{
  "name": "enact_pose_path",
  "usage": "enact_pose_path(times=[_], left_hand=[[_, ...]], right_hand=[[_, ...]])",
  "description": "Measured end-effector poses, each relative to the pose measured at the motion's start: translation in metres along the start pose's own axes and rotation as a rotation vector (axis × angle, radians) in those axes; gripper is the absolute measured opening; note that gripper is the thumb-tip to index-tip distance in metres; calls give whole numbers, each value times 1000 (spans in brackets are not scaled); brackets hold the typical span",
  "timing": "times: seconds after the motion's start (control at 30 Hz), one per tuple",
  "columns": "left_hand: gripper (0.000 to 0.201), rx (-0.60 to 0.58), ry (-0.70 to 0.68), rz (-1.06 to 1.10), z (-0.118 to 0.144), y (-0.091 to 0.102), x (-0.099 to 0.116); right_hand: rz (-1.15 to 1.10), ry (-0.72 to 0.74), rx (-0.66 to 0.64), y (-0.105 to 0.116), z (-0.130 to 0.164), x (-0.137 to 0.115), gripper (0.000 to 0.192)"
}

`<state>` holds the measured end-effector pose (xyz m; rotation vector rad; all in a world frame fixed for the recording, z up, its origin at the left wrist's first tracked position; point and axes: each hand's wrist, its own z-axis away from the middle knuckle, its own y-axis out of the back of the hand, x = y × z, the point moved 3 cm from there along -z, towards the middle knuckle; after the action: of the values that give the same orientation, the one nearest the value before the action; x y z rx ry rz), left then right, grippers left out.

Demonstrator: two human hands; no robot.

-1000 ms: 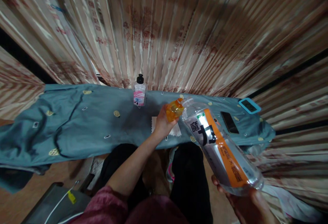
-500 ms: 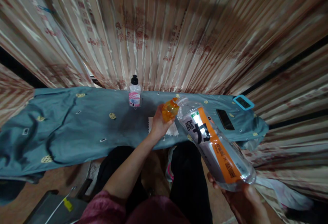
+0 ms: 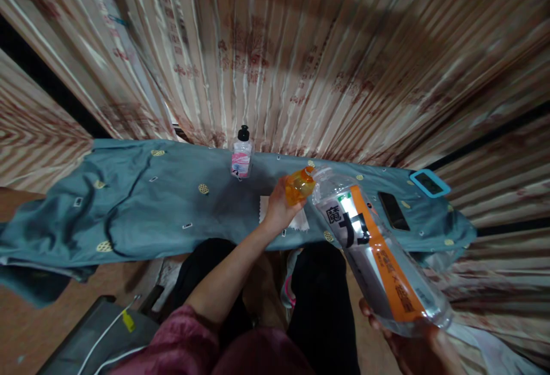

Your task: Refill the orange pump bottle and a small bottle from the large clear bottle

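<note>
Orange marks the cap (image 3: pixel 299 185) your left hand (image 3: pixel 278 210) grips at centre frame, fingers (image 3: pixel 287 187) wrapped around it at the mouth of the clear drink bottle (image 3: pixel 378 252). Your right hand (image 3: pixel 415 343), lower right, cradles the bottle's base from beneath, fingers curled on it, the bottle tilted with its neck toward the desk (image 3: pixel 141 203), draped in blue-grey cloth. Behind, a small black-capped bottle (image 3: pixel 242 154) stands upright; a dark phone (image 3: pixel 393 210) lies right of centre.
</note>
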<state>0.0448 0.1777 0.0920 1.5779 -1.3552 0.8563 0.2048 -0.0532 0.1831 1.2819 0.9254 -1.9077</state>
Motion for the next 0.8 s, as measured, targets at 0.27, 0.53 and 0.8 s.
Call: enact_pose_path(times=[0.27,0.53,0.8], left_hand=[[54,-4,-23,1,-2,-1,0],[56,-14,-10,-46,-2,-1,1],[53,-13,-20,-41,-2,-2,1]], right_hand=[[-37,12,1,-2,2,-3,65],[-18,-1,-65,3,-2,-2,57],[42,48,-71,-6,3,-6,38]])
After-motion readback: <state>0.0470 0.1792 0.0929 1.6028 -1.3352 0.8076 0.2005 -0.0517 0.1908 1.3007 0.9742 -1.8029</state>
